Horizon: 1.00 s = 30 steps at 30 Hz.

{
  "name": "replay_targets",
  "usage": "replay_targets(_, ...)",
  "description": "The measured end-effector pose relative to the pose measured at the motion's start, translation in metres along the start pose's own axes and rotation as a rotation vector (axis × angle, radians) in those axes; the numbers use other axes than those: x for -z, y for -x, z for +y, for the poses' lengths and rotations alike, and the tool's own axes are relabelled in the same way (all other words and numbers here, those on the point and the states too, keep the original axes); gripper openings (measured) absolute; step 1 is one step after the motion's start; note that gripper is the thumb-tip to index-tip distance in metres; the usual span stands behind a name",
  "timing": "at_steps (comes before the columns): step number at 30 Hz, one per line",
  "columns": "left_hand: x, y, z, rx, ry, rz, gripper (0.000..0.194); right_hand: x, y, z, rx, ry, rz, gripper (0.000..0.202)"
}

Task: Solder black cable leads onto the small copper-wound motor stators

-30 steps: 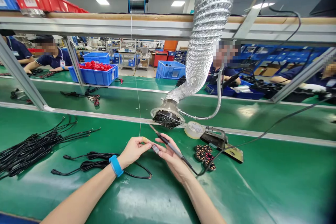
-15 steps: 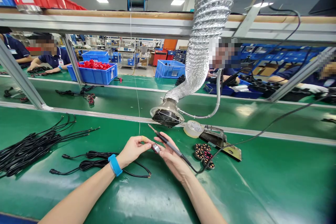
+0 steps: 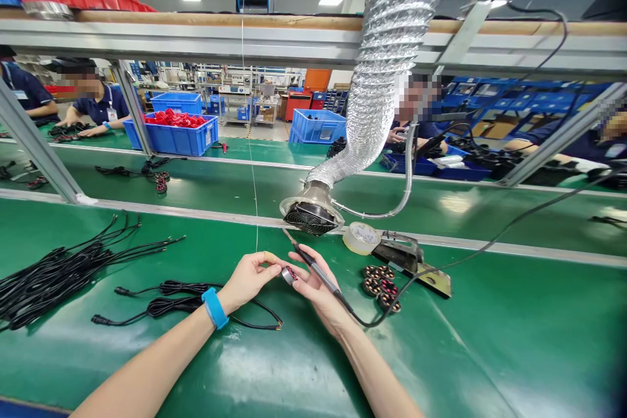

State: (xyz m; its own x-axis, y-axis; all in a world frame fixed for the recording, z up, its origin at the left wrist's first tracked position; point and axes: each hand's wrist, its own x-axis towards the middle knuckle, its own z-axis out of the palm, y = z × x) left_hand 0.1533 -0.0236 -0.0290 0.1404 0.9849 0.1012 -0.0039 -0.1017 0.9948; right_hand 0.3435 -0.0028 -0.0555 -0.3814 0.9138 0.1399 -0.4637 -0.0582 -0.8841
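Between my two hands is a small motor stator, with a silvery rim and dark red windings. My left hand, with a blue band at its wrist, pinches the stator from the left. A thin solder wire comes down to that hand from a spool overhead. A soldering iron lies across my right hand, its tip pointing up and left, apart from the stator. My right fingers also touch the stator. Several wound stators sit right of my hands, and coiled black cables lie to the left.
A fume duct hangs with its fan intake just beyond the iron tip. Behind the right hand are a tape roll and a metal stand. A cable bundle lies far left. Co-workers sit across the belt.
The stator has been turned in my fingers, so more of its red windings show. The iron tip has shifted slightly right. Parts on the belt beyond have moved a little left.
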Motion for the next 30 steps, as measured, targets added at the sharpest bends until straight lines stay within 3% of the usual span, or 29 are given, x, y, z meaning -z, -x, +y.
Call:
replay_targets(5, 0.001, -0.002, -0.002, 0.033, -0.093, 0.044, 0.034, -0.003, 0.001, 0.006, 0.120, 0.158, 0.044, 0.067)
replay_targets(10, 0.002, -0.004, -0.007, 0.059, -0.165, 0.074, 0.037, -0.003, 0.004, 0.010, 0.327, 0.581, 0.047, 0.054)
replay_targets(14, 0.002, -0.006, -0.010, 0.059, -0.183, 0.088, 0.039, -0.003, 0.006, 0.012, 0.434, 0.767, 0.020, 0.058)
replay_targets(21, 0.002, -0.007, -0.013, 0.096, -0.150, 0.095, 0.035, -0.002, 0.008, 0.013, 0.485, 0.906, -0.023, 0.065)
replay_targets(30, 0.004, -0.008, -0.016, 0.135, -0.173, 0.083, 0.033, -0.002, 0.010, 0.017, 0.463, 0.915, -0.049, 0.063)
